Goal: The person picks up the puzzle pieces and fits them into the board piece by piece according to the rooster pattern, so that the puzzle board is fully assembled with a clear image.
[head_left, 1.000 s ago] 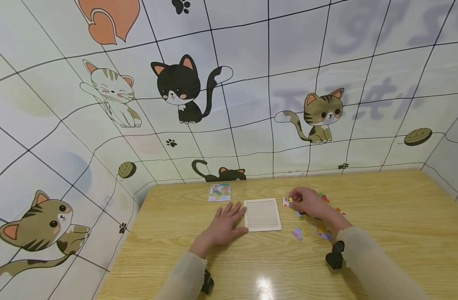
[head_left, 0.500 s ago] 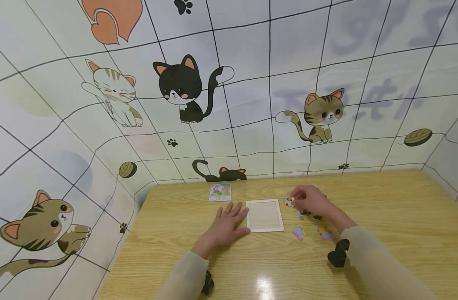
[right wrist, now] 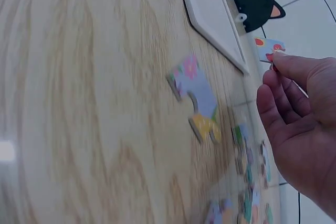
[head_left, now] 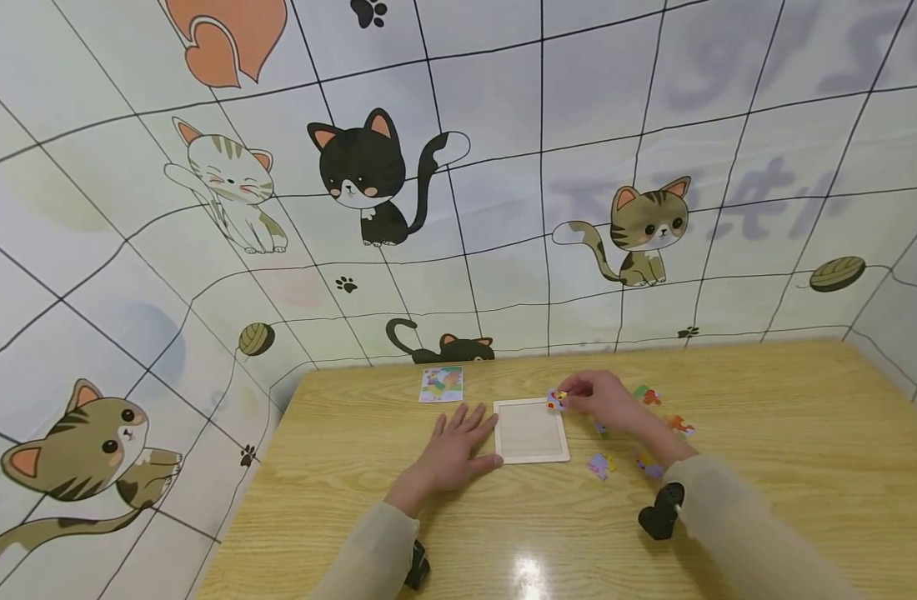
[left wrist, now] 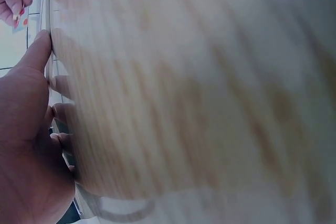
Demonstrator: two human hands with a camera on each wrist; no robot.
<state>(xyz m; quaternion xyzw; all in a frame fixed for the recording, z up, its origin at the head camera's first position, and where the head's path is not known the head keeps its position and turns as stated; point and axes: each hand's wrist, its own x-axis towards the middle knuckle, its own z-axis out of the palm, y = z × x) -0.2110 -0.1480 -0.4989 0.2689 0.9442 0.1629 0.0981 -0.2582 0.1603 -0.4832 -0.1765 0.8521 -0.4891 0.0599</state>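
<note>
Pinches a puzzle piece (head_left: 554, 401) in the right hand (head_left: 603, 402) at the far right corner of the frame (head_left: 535, 458); spreads the left hand (head_left: 456, 450) against the left rim, with bare tabletop (head_left: 578, 437) before the loose pieces (head_left: 598, 466).

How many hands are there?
2: the left hand lies at the left edge of the wooden frame, and the right hand pinches a puzzle piece near the frame's far right corner. No others show.

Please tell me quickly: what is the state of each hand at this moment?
Left hand: open, spread out at the left edge of the puzzle tray, gripping nothing.
Right hand: closed, pinching a jigsaw puzzle piece.
</note>
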